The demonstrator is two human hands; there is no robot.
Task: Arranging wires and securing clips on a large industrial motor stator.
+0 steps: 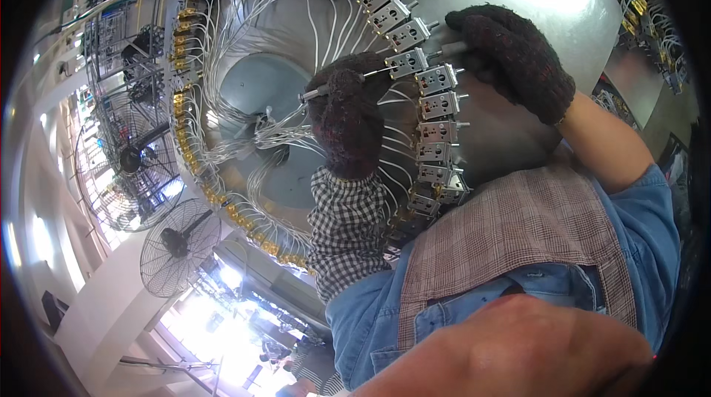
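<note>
Both hands wear dark knitted gloves. My left hand, inside the ring of parts, is closed around a slim metal rod-like tool. Its thin tip reaches a small metal block on the ring's right side. Outside the ring, my right hand curls over a grey cylindrical tool, whose end lies against or close to the stud side of that same block. The glove hides most of this tool. Similar metal blocks with holes and short studs line the rim above and below.
White wires run from the blocks and brass-coloured parts to the middle of a round metal plate. A metal table extends at the upper right, with more wired brass parts beyond. Caged fans stand at left.
</note>
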